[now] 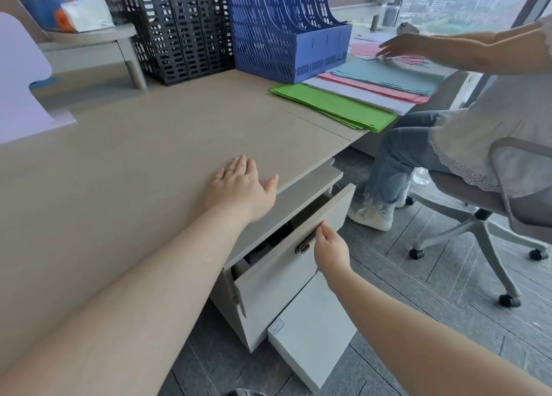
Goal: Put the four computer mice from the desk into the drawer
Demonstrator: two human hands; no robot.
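Observation:
The grey drawer [277, 276] under the desk stands a little way out, its gap showing dark shapes inside that I cannot identify. My right hand [330, 250] is at the drawer front beside its bronze handle [304, 244], fingertips touching the top edge. My left hand [242, 186] lies flat and open on the beige desk [149, 156] near its front edge. No computer mouse shows on the desk.
Black [179, 28] and blue [283, 28] file racks stand at the back of the desk. Coloured paper stacks [358, 96] lie at the right. A seated person [478, 120] on a wheeled chair [493, 216] reaches over the papers. A white box [313, 330] leans against the cabinet on the floor.

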